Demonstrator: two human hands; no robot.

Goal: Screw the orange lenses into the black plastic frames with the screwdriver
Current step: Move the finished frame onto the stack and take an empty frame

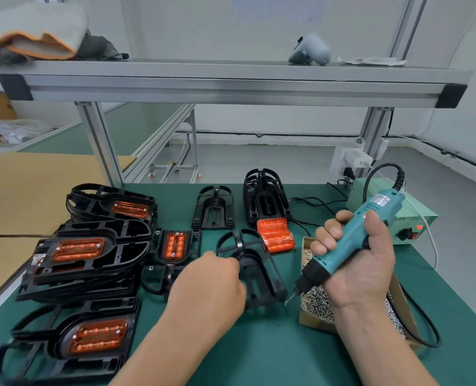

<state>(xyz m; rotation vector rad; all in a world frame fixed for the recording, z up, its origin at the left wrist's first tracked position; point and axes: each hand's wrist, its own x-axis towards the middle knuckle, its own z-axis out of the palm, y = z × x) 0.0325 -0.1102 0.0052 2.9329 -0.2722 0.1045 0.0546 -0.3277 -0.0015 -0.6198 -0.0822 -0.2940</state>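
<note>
While my left hand [209, 288] is gripping an empty black plastic frame [255, 274], my right hand [362, 263] is wrapping tight round the teal electric screwdriver [351, 243], its bit hanging beside the cardboard box of silver screws [317, 302]. I'm judging we're starting a fresh unit. Next it's calling for a lens from the stacked ribbed orange lenses [275, 234] beyond, seated squarely.

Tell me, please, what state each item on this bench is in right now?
left grip, holding an empty black frame, tilted.
right grip, clasping the screwdriver, bit angled down.
screw box, open, holding screws.
loose orange lenses, stacked, unmounted.
left frame stacks, lenses fitted.
power supply, red lamp lit.
</note>
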